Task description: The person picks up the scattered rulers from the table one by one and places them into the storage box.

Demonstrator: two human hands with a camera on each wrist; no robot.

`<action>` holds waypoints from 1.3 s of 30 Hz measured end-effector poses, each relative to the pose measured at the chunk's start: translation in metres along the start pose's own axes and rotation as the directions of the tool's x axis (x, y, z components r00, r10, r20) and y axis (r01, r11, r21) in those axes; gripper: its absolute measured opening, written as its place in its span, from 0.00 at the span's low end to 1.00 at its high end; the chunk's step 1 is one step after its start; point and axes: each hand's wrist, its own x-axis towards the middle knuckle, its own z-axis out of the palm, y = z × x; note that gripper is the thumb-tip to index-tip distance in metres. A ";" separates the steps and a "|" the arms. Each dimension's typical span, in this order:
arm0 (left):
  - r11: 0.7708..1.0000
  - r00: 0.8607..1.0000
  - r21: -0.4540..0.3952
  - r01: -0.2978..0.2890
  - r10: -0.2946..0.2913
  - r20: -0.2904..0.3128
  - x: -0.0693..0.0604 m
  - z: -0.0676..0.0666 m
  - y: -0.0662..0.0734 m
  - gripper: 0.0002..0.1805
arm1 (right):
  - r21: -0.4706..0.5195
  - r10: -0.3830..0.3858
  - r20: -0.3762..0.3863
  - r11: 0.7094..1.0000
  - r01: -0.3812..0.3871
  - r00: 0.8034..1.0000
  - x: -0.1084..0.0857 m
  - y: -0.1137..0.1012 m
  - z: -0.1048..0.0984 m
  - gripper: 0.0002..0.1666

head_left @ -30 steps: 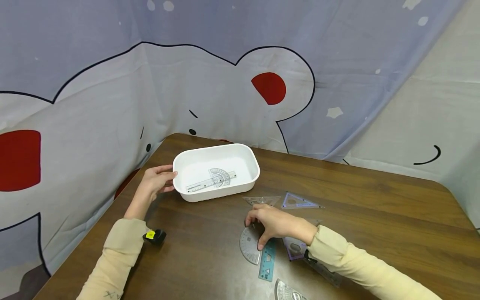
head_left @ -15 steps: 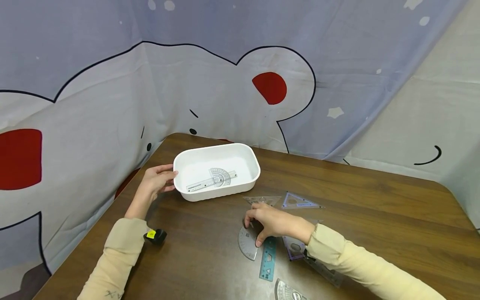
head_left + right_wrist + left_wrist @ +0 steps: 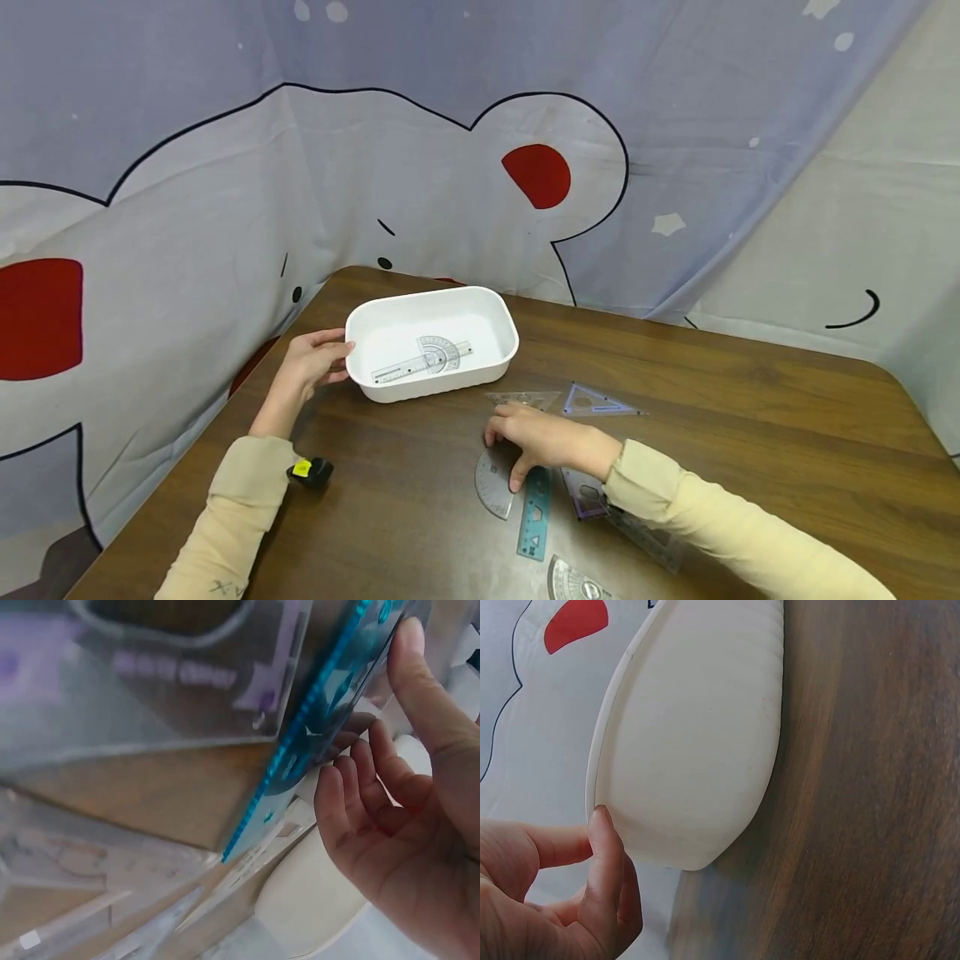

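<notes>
Head view: the left hand (image 3: 311,365) pinches the left-end rim of a white tray (image 3: 438,388) near the far left corner of the tabletop (image 3: 405,508); a clear ruler (image 3: 396,370) and small protractor (image 3: 444,351) overlap inside. Farther from the far edge, the right hand (image 3: 543,437) curls fingers and thumb around a clear semicircular protractor (image 3: 493,493), a teal ruler (image 3: 535,525) just beside its thumb.

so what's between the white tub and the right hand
In the head view, a clear set square lies between the white tub and the right hand.
</notes>
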 end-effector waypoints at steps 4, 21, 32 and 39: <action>1.000 1.000 -0.005 -0.002 0.002 -0.005 0.000 0.000 0.000 0.31 | -0.030 -0.019 0.033 0.999 0.020 0.999 0.004 0.001 -0.002 0.35; 1.000 1.000 -0.019 -0.004 0.004 0.000 -0.001 0.000 0.001 0.31 | 0.116 -0.035 0.023 0.993 0.032 0.999 0.006 0.005 -0.006 0.31; 1.000 1.000 -0.020 -0.003 0.003 -0.004 -0.001 -0.001 0.000 0.31 | 0.257 -0.094 0.045 0.963 0.080 0.995 0.012 0.008 -0.011 0.16; 1.000 1.000 -0.022 0.001 -0.001 -0.004 0.001 0.000 0.000 0.30 | 0.403 -0.151 0.150 0.912 0.079 0.977 0.015 0.017 -0.015 0.10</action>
